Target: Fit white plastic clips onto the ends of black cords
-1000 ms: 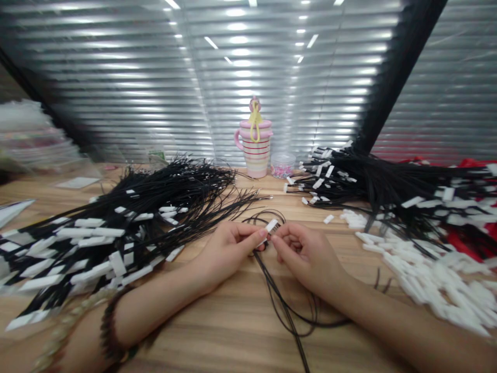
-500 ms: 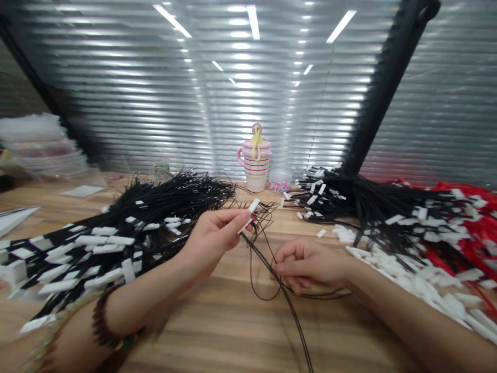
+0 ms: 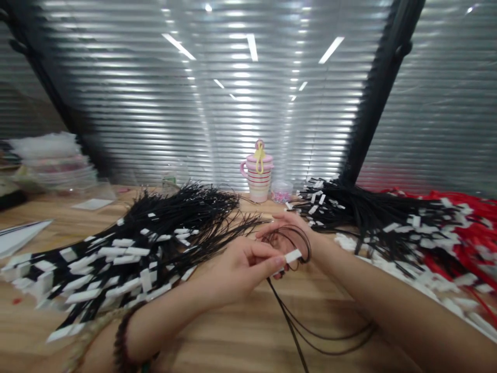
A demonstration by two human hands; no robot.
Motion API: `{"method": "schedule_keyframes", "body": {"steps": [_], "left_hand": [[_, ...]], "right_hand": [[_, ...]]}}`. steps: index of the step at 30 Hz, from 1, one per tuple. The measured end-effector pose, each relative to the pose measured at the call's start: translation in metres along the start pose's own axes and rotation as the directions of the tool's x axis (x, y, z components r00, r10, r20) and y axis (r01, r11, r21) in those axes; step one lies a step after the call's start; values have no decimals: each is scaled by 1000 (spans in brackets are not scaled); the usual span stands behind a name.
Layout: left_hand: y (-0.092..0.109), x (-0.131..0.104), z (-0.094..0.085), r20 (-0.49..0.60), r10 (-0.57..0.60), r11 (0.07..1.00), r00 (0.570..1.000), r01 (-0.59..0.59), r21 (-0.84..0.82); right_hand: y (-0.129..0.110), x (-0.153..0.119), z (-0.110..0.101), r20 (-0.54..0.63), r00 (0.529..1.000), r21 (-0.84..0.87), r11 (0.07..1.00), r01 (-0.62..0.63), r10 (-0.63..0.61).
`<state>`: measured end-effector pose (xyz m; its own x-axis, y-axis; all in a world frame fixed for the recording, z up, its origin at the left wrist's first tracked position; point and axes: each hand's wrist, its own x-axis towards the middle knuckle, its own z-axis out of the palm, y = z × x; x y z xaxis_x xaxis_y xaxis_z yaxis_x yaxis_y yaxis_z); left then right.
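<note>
Behind everything we see a slatted blind [image 3: 240,119] filling the upper part of the frame, and below it our wooden table [image 3: 217,336]. At centre left spreads a heap of black cords [image 3: 174,204], white pieces at its lower-left ends, and at centre right lies a second bundle of black cords [image 3: 349,204], with red cords [image 3: 471,217] beside it and a spread of loose white pieces [image 3: 435,285] below; we take it that the stock flanks the middle so both hands can work between the piles. Our left hand [image 3: 248,267], at the centre, has its thumb and forefinger clamped on the white strip [image 3: 293,256], probably by one end so that the other stays exposed. Our right hand [image 3: 293,227] sits just beyond, its fingers partly curled behind the coil of thin black cord [image 3: 309,248]; we judge that it backs the loops to keep them gathered, though we cannot tell whether the fingertips close on any strand. Loose cord lengths [image 3: 334,339] run from under the hands toward the lower middle. A striped mug [image 3: 259,184] stands beyond, at upper centre, seemingly out of the way. The strip itself lies right of the left fingertips, jutting across the near side of the coil, in front of the right palm.
</note>
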<state>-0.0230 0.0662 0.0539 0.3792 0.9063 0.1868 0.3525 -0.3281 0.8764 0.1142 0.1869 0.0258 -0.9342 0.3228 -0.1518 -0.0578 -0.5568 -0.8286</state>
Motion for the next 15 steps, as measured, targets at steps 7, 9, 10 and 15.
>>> {"method": "schedule_keyframes", "body": {"steps": [7,9,10,15], "left_hand": [[-33,4,8,37,-42,996,998,39,82],[-41,4,10,29,-51,997,998,49,63],[-44,5,11,24,-56,997,998,55,52],[-48,9,12,-45,-139,990,989,140,16]], "right_hand": [[-20,3,24,-187,911,-643,746,170,-368],[-18,-2,32,-220,791,-777,593,212,-571],[-15,-6,36,-243,712,-807,544,229,-659],[13,-35,50,-375,419,-758,534,375,-827]]}}
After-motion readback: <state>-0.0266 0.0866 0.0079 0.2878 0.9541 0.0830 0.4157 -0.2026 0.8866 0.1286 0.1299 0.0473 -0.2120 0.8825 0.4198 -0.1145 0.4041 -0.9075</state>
